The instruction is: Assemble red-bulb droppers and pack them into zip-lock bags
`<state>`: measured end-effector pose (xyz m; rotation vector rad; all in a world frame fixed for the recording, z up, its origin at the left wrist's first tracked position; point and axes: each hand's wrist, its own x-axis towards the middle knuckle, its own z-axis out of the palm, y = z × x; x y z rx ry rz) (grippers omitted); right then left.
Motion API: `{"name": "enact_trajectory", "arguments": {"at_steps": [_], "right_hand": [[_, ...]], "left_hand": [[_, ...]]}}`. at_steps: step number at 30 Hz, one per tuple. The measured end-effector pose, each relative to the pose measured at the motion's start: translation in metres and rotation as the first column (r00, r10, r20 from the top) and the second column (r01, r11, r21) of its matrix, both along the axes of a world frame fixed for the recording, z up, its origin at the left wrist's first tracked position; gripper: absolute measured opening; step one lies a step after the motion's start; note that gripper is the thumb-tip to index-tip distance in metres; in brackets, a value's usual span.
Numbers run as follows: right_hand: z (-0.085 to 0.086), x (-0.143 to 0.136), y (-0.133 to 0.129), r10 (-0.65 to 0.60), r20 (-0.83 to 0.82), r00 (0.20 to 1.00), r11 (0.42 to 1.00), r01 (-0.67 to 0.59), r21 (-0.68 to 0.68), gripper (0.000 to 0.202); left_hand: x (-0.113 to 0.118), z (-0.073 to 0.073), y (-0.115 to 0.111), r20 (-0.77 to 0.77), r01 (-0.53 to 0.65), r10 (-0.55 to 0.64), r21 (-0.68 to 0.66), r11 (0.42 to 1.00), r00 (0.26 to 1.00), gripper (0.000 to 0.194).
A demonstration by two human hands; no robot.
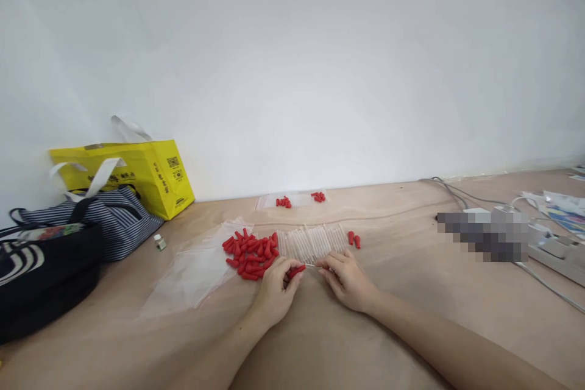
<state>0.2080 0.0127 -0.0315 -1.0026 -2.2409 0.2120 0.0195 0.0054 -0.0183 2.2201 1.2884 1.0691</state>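
My left hand (275, 294) is closed on a red rubber dropper bulb (297, 270), whose end points right. Facing it, my right hand (351, 281) pinches a thin clear glass tube (311, 265). The tube's end is close to the bulb; whether it is inside I cannot tell. Just beyond both hands lies a row of clear glass tubes (311, 242), side by side. A heap of red rubber bulbs (251, 258) sits left of the row, by my left hand. Two loose red bulbs (357, 242) rest to the right of the tubes.
Clear plastic bags (192, 271) lie left of the heap. Another bag (297, 200) with red bulbs is by the wall. A small bottle (159, 242), a striped bag (123, 219), a yellow bag (171, 183) and a black bag (55, 274) stand left. Cables and a power strip (555, 253) lie right.
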Motion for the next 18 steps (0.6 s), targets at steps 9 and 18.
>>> {"name": "enact_trajectory", "arguments": {"at_steps": [9, 18], "right_hand": [[0.0027, -0.0004, -0.0033, 0.048, -0.014, 0.999, 0.999, -0.047, 0.017, 0.017], [0.0067, 0.0013, -0.0039, 0.032, 0.095, 0.995, 0.989, -0.045, 0.138, 0.021]], "left_hand": [[0.0065, 0.0069, -0.0048, 0.002, -0.003, 0.003, 0.06, 0.998, 1.0, 0.013], [0.005, 0.0051, -0.0075, -0.091, 0.068, -0.057, 0.126, 0.99, 0.994, 0.019]]}}
